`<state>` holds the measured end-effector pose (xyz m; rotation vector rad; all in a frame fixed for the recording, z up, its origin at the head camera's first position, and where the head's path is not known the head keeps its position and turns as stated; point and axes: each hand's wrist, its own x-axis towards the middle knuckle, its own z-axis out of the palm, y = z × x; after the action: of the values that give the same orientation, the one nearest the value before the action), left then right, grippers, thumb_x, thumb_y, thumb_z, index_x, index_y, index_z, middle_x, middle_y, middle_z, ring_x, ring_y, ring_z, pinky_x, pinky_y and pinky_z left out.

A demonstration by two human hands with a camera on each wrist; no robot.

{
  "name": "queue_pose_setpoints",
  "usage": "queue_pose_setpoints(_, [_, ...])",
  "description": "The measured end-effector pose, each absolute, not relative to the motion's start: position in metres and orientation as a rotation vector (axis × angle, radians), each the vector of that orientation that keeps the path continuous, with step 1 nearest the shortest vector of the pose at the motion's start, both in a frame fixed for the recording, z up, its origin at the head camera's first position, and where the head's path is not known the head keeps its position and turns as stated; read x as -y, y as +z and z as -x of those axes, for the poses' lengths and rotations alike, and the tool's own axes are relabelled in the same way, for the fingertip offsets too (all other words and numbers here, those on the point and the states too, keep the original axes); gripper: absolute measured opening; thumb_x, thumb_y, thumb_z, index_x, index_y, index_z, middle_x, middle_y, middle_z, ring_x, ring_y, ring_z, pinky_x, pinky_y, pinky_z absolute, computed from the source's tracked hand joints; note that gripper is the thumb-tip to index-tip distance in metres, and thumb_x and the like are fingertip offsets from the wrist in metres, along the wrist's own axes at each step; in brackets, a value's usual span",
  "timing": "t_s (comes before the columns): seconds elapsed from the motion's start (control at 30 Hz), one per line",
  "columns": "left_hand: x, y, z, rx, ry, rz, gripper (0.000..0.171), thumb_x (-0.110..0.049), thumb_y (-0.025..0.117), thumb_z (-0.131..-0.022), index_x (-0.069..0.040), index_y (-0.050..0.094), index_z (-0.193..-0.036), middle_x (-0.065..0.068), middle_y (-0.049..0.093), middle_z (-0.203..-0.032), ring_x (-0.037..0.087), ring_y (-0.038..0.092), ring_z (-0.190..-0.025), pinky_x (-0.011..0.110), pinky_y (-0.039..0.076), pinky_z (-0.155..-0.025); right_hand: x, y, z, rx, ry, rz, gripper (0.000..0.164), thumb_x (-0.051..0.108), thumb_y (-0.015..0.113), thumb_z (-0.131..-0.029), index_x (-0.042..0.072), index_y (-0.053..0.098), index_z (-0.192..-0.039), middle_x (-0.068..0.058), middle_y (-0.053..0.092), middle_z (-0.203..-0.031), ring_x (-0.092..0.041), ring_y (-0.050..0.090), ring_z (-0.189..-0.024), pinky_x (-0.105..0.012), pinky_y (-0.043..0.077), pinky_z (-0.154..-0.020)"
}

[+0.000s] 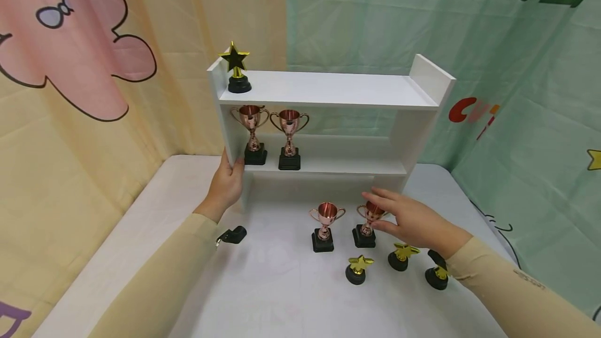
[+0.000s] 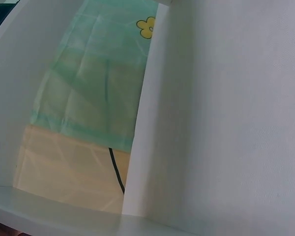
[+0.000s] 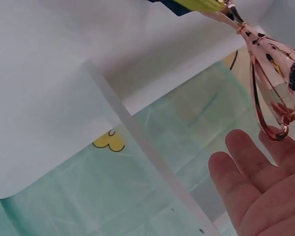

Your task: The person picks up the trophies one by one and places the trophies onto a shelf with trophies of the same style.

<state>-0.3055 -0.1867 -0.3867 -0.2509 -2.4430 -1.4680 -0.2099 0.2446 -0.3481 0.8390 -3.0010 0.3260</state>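
Shelf (image 1: 331,87): white unit standing upright at the rear of the white table (image 1: 281,304). Contents by level:

Top level: one star trophy (image 1: 235,61), upright at the left end.

Middle level: two copper cups, a first cup (image 1: 251,121) and a second cup (image 1: 289,125), upright side by side at the left, on black bases. The first cup is nearest the left panel.

On the table, in front of the shelf: two more copper cups. The left-hand cup (image 1: 326,215) stands upright, its bowl facing up. The right-hand cup (image 1: 371,216) stands just beside it, base on the table, bowl partly covered by fingers. Nearer the person are three gold star trophies on round black bases: a near trophy (image 1: 357,269), a middle trophy (image 1: 401,256) and a far-right trophy (image 1: 437,277), the last partly hidden at the wrist.

Left hand (image 1: 223,191): grasps the lower part of the shelf's left side panel. The left wrist view shows white panels of the shelf, with green and beige curtain (image 2: 96,83) visible between them.

Right hand (image 1: 415,223): at the right-hand cup, thumb and fingers extended to either side of the bowl; the grip is not clenched. The right wrist view shows fingertips at a cup handle (image 3: 274,132); whether they touch it cannot be told.
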Motion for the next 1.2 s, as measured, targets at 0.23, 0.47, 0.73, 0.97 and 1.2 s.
queue_pose_setpoints(0.23, [0.187, -0.387, 0.305, 2.451, -1.47, 0.243, 0.063, -0.036, 0.03, -0.115, -0.027, 0.002, -0.171, 0.019, 0.025, -0.173, 0.043, 0.026, -0.159, 0.067, 0.026, -0.124, -0.248, -0.353, 0.214, 3.021, 0.318, -0.828, 0.069, 0.035, 0.073, -0.1, 0.021, 0.045, -0.161, -0.019, 0.044, -0.164, -0.045, 0.054, -0.141, -0.06, 0.052, -0.105])
queue_pose_setpoints(0.47, [0.188, -0.387, 0.306, 2.441, -1.464, 0.26, 0.063, -0.036, 0.03, -0.115, -0.027, 0.002, -0.171, 0.019, 0.026, -0.172, 0.044, 0.028, -0.158, 0.068, 0.026, -0.124, -0.248, -0.358, 0.218, 3.046, 0.308, -0.816, 0.068, 0.035, 0.072, -0.101, 0.022, 0.045, -0.161, -0.018, 0.046, -0.163, -0.044, 0.055, -0.141, -0.059, 0.052, -0.106])
queue_pose_setpoints(0.73, [0.187, -0.389, 0.306, 2.43, -1.48, 0.248, 0.062, -0.035, 0.031, -0.115, -0.025, 0.004, -0.171, 0.02, 0.027, -0.172, 0.043, 0.028, -0.158, 0.067, 0.027, -0.124, -0.247, -0.363, 0.222, 3.079, 0.349, -0.784, 0.061, 0.03, 0.069, -0.103, 0.023, 0.048, -0.16, -0.017, 0.054, -0.157, -0.043, 0.054, -0.142, -0.06, 0.05, -0.109])
queue_pose_setpoints(0.97, [0.186, -0.389, 0.305, 2.424, -1.49, 0.243, 0.063, -0.035, 0.031, -0.115, -0.025, 0.004, -0.171, 0.02, 0.027, -0.172, 0.043, 0.027, -0.158, 0.066, 0.026, -0.125, -0.247, -0.363, 0.225, 3.077, 0.389, -0.778, 0.061, 0.028, 0.071, -0.102, 0.025, 0.05, -0.159, -0.014, 0.057, -0.155, -0.041, 0.059, -0.138, -0.058, 0.052, -0.107])
queue_pose_setpoints(1.2, [0.185, -0.388, 0.304, 2.391, -1.492, 0.27, 0.061, -0.031, 0.033, -0.116, -0.025, 0.006, -0.171, 0.02, 0.028, -0.171, 0.042, 0.028, -0.158, 0.065, 0.026, -0.125, -0.247, -0.366, 0.225, 3.054, 0.387, -0.776, 0.061, 0.028, 0.07, -0.102, 0.024, 0.05, -0.159, -0.017, 0.059, -0.152, -0.043, 0.058, -0.138, -0.059, 0.052, -0.105])
